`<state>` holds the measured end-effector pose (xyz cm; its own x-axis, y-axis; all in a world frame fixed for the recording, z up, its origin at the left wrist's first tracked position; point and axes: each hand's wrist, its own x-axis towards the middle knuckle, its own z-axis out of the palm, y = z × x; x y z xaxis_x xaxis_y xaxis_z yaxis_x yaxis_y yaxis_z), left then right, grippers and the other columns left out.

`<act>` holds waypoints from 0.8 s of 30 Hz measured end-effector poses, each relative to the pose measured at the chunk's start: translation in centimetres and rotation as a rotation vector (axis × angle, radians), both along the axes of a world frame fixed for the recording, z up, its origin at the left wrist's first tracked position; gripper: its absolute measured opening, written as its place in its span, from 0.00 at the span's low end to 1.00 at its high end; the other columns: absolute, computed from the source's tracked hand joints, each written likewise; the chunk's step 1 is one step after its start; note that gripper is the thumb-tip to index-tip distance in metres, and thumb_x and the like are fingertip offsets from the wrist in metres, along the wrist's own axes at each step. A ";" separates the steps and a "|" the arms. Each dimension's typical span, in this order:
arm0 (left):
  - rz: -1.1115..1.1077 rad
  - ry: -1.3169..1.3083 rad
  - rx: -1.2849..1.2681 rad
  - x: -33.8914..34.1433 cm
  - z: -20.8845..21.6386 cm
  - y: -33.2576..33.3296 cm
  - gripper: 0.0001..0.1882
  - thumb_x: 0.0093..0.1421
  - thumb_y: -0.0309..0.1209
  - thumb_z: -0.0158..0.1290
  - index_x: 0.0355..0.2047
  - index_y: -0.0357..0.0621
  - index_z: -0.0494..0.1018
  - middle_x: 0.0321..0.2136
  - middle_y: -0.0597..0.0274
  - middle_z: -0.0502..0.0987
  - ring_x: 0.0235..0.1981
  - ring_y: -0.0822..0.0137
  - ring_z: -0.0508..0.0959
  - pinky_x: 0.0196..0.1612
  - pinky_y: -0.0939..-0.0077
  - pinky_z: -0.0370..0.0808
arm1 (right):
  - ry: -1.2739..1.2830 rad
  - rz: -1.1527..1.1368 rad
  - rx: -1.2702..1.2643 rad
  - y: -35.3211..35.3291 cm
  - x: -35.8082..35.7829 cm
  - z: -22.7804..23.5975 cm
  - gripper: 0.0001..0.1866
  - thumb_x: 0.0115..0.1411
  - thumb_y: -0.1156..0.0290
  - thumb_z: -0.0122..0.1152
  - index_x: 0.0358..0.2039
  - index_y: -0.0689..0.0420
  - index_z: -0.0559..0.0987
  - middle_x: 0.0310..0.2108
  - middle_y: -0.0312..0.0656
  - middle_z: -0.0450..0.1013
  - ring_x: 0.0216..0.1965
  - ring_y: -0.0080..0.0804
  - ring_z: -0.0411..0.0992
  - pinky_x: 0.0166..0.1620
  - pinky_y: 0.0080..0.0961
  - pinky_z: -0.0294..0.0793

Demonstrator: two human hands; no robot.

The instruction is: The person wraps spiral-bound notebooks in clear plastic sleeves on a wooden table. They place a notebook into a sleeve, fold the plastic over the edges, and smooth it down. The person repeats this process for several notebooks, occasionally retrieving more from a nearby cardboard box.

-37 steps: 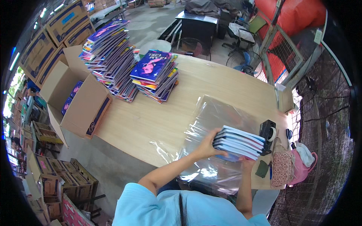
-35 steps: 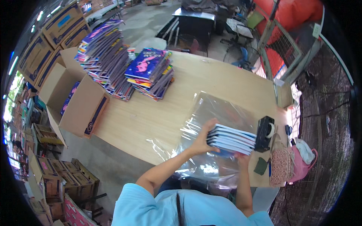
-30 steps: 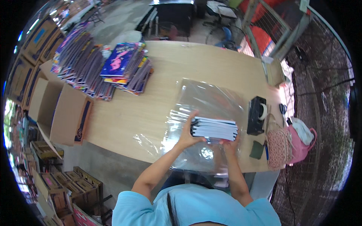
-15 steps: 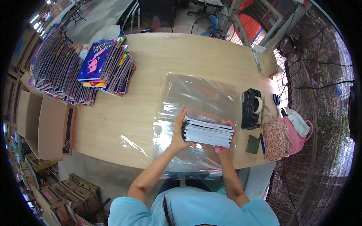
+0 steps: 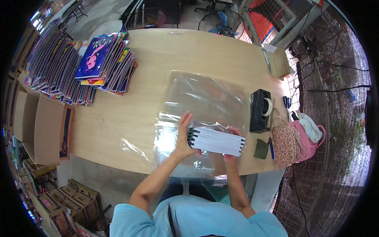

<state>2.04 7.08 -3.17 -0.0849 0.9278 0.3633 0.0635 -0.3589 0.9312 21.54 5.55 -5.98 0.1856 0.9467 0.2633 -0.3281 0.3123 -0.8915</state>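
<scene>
Between my two hands stands a stack of spiral notebooks (image 5: 217, 141), its white page edges facing up and its dark coils at the left end. My left hand (image 5: 184, 139) presses the coil side, thumb below and fingers reaching up. Gripping the other end is my right hand (image 5: 231, 158), its thumb at the near side and fingertips at the far side. Beneath the stack lies a pile of clear plastic sheets or bags (image 5: 205, 93), shiny and flat on the wooden table (image 5: 158, 51). The notebooks' covers are mostly hidden.
Tall piles of spiral notebooks (image 5: 51, 59) fill the far left, beside an open cardboard box (image 5: 47, 130). To the right stand a black tape dispenser (image 5: 258, 112), scissors (image 5: 287, 102), a green pad (image 5: 260, 149), a patterned pouch (image 5: 285, 146) and a pink bag (image 5: 310, 138).
The stack has turned slightly in my hands, so its page edges face up more squarely and the coils at the left show more. The whole view has shifted a little.
</scene>
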 end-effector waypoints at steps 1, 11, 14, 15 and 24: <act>-0.078 -0.069 -0.099 0.3 -1.1 -0.3 0.55 0.24 0.51 0.73 0.54 0.40 0.65 0.51 0.51 0.71 0.54 0.56 0.70 0.55 0.64 0.67 | 0.135 0.057 -0.022 -0.7 0.5 -1.3 0.44 0.45 0.40 0.65 0.54 0.59 0.65 0.51 0.43 0.66 0.54 0.35 0.64 0.58 0.33 0.63; -0.021 -0.018 -0.005 0.3 -1.9 0.3 0.56 0.29 0.57 0.69 0.57 0.43 0.63 0.44 0.51 0.76 0.46 0.56 0.77 0.50 0.67 0.72 | -0.007 -0.028 0.004 -1.0 0.0 -3.9 0.24 0.62 0.61 0.51 0.56 0.56 0.65 0.50 0.47 0.69 0.54 0.37 0.67 0.58 0.36 0.65; -0.103 -0.061 -0.119 0.2 -2.3 1.0 0.58 0.28 0.59 0.69 0.59 0.43 0.62 0.41 0.52 0.77 0.43 0.57 0.78 0.47 0.67 0.73 | -0.074 -0.102 0.022 -1.3 -0.2 -4.4 0.24 0.62 0.58 0.51 0.55 0.58 0.67 0.49 0.47 0.69 0.52 0.36 0.67 0.56 0.34 0.66; -0.089 -0.014 -0.068 0.2 -2.4 0.8 0.59 0.27 0.59 0.69 0.59 0.43 0.61 0.40 0.52 0.77 0.42 0.57 0.78 0.46 0.67 0.73 | -0.076 -0.127 0.028 -1.7 -0.3 -4.5 0.25 0.62 0.57 0.51 0.54 0.59 0.67 0.48 0.47 0.69 0.52 0.36 0.67 0.55 0.34 0.66; 0.297 -0.273 -0.404 5.0 -0.2 -6.8 0.44 0.56 0.60 0.50 0.59 0.34 0.57 0.49 0.47 0.70 0.51 0.56 0.70 0.53 0.67 0.65 | -0.863 0.103 -0.292 3.8 2.7 7.6 0.30 0.61 0.46 0.52 0.45 0.65 0.74 0.41 0.47 0.73 0.44 0.34 0.70 0.48 0.31 0.68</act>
<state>7.06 0.31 -3.36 -0.4048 0.9103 -0.0870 -0.1551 0.0255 0.9876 24.24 9.39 1.57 -0.0534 0.9984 0.0193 0.4744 0.0424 -0.8793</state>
